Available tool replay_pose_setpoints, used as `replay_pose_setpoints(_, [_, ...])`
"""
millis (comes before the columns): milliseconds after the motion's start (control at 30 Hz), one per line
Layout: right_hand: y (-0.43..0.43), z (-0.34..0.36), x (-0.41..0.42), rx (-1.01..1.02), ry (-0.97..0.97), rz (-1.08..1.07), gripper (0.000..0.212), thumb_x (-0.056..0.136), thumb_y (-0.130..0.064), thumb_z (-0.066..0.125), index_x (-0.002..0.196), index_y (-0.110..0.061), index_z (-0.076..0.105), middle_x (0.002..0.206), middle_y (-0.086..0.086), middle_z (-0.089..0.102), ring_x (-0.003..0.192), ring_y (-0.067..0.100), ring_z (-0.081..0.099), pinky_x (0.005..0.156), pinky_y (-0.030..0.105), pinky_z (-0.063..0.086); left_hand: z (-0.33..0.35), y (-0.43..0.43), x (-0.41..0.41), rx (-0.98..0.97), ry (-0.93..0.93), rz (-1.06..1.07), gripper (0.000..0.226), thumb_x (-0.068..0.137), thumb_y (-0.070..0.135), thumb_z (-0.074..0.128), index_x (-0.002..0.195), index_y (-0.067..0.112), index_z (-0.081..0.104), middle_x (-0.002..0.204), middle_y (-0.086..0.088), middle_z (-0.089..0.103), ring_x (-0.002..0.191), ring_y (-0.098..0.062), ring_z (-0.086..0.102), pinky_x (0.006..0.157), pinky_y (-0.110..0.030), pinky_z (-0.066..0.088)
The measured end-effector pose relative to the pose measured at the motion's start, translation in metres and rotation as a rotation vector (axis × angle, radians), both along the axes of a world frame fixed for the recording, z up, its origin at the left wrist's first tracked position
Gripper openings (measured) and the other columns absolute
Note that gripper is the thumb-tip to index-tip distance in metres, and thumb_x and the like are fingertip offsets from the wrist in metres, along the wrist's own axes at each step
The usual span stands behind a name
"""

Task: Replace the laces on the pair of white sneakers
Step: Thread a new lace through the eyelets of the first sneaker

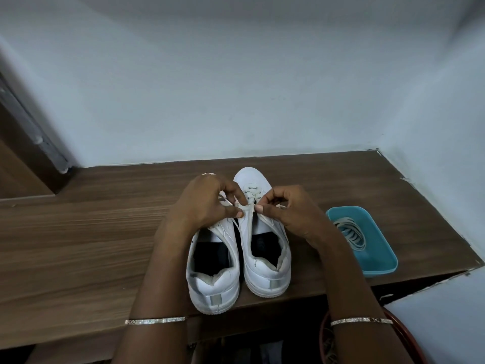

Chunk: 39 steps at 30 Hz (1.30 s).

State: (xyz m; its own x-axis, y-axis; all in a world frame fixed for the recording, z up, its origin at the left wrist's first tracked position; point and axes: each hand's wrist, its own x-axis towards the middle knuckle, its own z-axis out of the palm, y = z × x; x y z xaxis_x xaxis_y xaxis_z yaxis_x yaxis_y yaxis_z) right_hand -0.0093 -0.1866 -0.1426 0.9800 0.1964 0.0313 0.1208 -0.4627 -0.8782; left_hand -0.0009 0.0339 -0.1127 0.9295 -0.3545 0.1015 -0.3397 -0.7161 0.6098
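White lace [245,207] btwn both hands' fingers [237,213]

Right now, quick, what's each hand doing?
Left hand: closed, pinching the lace of the right-hand sneaker.
Right hand: closed, pinching the same lace.

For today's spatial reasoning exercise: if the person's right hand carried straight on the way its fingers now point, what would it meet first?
The right hand points leftward, so it would probably meet the left hand first; both already pinch the same lace. Depth is unclear.
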Motion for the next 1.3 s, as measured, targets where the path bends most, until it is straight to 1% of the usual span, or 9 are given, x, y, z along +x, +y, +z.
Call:
replay_pose_setpoints(367, [0.0,0.002,-0.001,0.035,-0.015,0.007,0.008,0.083,-0.022,0.083,0.087,-0.016,0.079,0.083,-0.003,0.076,0.075,0.003,0.064,0.073,0.018,0.052,0.005,0.005,-0.007,-0.211,0.008,0.12,0.016,0.091,0.031,0.07,0.076,0.028,0.075,0.075,0.016,0.072,0.07,-0.006,0.062,0.072,-0.025,0.047])
replay_pose_setpoints(533, [0.0,0.005,-0.002,0.015,0.004,0.006,0.009,0.08,-0.02,0.085,0.086,-0.02,0.078,0.083,-0.007,0.076,0.079,0.003,0.066,0.083,0.029,0.055,0.014,0.011,0.0,-1.057,0.149,0.302,0.023,0.1,0.019,0.049,0.078,0.017,0.055,0.085,-0.008,0.073,0.07,-0.019,0.055,0.065,-0.034,0.037])
replay_pose_setpoints(633, [0.0,0.006,-0.003,0.012,0.005,0.007,0.01,0.079,-0.021,0.085,0.085,-0.022,0.077,0.086,-0.01,0.076,0.085,0.008,0.068,0.088,0.033,0.056,0.022,0.016,-0.002,-1.726,0.353,0.302,0.032,0.104,0.025,0.044,0.074,0.015,0.051,0.06,-0.003,0.057,0.063,-0.02,0.058,0.065,-0.031,0.051])
replay_pose_setpoints(733, [0.001,0.005,-0.003,-0.004,-0.001,-0.006,0.012,0.078,-0.022,0.085,0.086,-0.025,0.077,0.091,-0.011,0.075,0.093,0.012,0.066,0.09,0.034,0.054,0.021,0.026,-0.004,-1.992,0.484,0.318,0.039,0.105,0.029,0.042,0.069,0.016,0.047,0.048,0.005,0.034,0.037,-0.008,0.038,0.046,-0.019,0.052])
replay_pose_setpoints(867, [0.002,0.006,-0.003,-0.027,0.001,-0.045,0.015,0.075,-0.027,0.086,0.086,-0.028,0.076,0.099,-0.009,0.068,0.084,0.01,0.064,0.078,0.03,0.055,0.017,0.031,-0.005,-1.317,0.226,0.504,0.041,0.1,0.034,0.057,0.064,0.023,0.04,0.051,0.008,0.025,0.04,-0.01,0.016,0.037,-0.021,0.012])
replay_pose_setpoints(967, [0.001,0.006,-0.003,0.001,0.03,-0.041,0.018,0.076,-0.024,0.086,0.09,-0.024,0.075,0.078,-0.02,0.063,0.062,0.003,0.055,0.062,0.02,0.046,0.017,0.02,-0.009,-0.67,-0.018,0.348,0.021,0.089,0.035,0.074,0.081,0.023,0.059,0.053,0.009,0.042,0.047,-0.01,0.038,0.041,-0.022,0.03])
replay_pose_setpoints(1067, [0.001,0.005,-0.002,0.051,0.078,-0.035,0.025,0.07,-0.03,0.087,0.092,-0.026,0.075,0.082,-0.013,0.072,0.065,0.009,0.057,0.068,0.038,0.057,0.012,0.009,-0.009,-0.245,0.011,0.148,0.018,0.077,0.041,0.083,0.087,0.03,0.072,0.064,0.017,0.062,0.058,0.002,0.054,0.054,-0.015,0.038])
replay_pose_setpoints(1167, [0.0,0.006,-0.004,0.121,0.094,-0.032,0.028,0.067,-0.028,0.09,0.091,-0.025,0.076,0.095,0.002,0.074,0.072,0.017,0.061,0.08,0.049,0.059,0.005,0.001,-0.005,-0.002,0.118,0.098,0.021,0.066,0.049,0.088,0.08,0.04,0.076,0.081,0.014,0.07,0.074,0.0,0.062,0.068,-0.023,0.047])
replay_pose_setpoints(1300, [-0.003,0.007,-0.005,0.202,0.104,-0.018,0.026,0.071,-0.01,0.091,0.092,-0.016,0.076,0.093,0.007,0.076,0.075,0.015,0.066,0.081,0.037,0.06,-0.003,-0.004,-0.001,0.088,0.141,0.139,0.016,0.068,0.05,0.086,0.079,0.043,0.077,0.083,0.015,0.068,0.079,0.0,0.06,0.073,-0.028,0.05])
